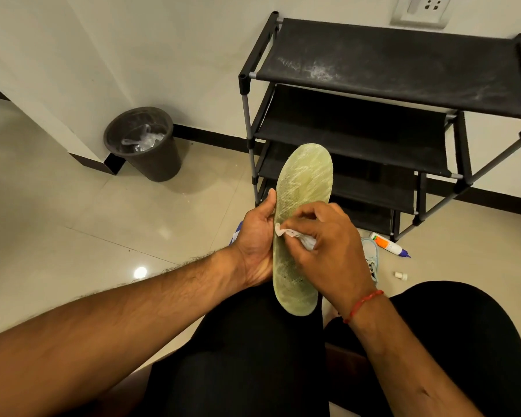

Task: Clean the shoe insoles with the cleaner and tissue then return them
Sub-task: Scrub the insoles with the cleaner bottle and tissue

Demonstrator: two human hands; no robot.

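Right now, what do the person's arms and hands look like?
Both forearms are bare, with no sleeves or gloves. The left hand has a bare wrist; the right hand has a thin red thread bracelet at its wrist.

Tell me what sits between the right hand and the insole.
A crumpled white tissue, pinched by the right hand against the insole, which the left hand holds; the head view shows it.
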